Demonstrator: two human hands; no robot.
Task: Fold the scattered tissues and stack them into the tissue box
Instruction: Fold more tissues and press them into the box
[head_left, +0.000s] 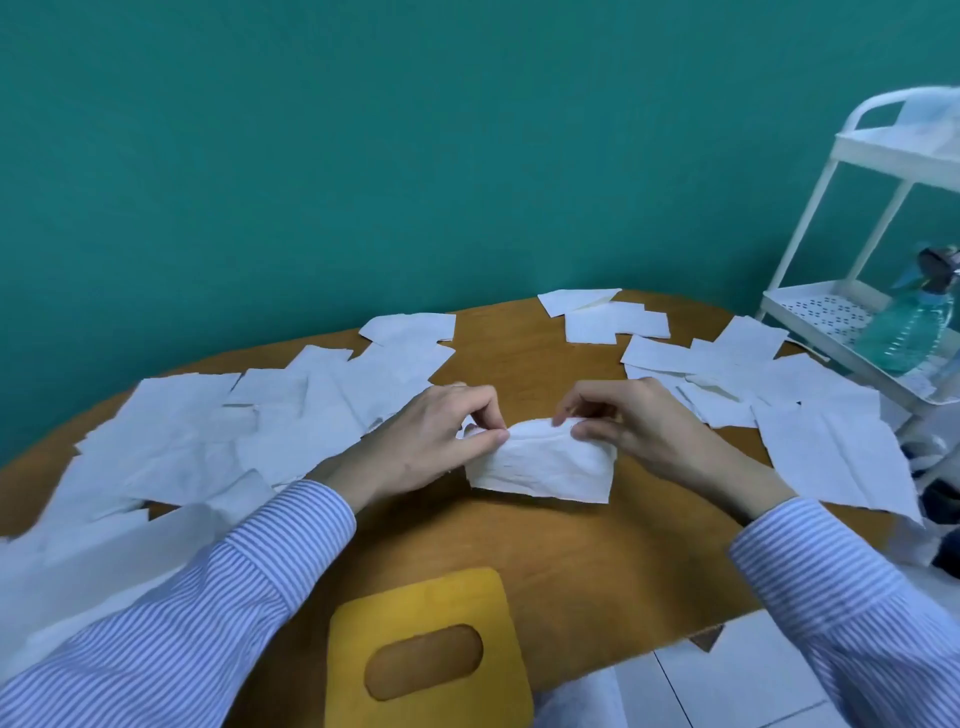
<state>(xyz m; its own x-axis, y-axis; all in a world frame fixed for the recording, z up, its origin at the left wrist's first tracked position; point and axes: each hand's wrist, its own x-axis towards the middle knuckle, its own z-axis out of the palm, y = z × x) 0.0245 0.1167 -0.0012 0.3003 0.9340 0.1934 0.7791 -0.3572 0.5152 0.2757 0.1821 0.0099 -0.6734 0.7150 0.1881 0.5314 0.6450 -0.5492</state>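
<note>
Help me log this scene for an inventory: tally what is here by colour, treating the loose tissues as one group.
White: 3 - scattered tissues, the tissue pinched by left hand and right hand, rack
Yellow: 1 - tissue box lid
Blue-green: 1 - spray bottle
Brown: 1 - table
Total: 6

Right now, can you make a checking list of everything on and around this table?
Surface: round wooden table, partly covered.
Job's things: folded tissue at centre; loose tissues spread left and right; yellow tissue box lid at near edge.
Clutter: nothing seen.
Grippers: left hand and right hand both pinch the folded tissue's top edge.
Cables: nothing seen.
Surroundings: teal wall; white cart holding a spray bottle.
</note>
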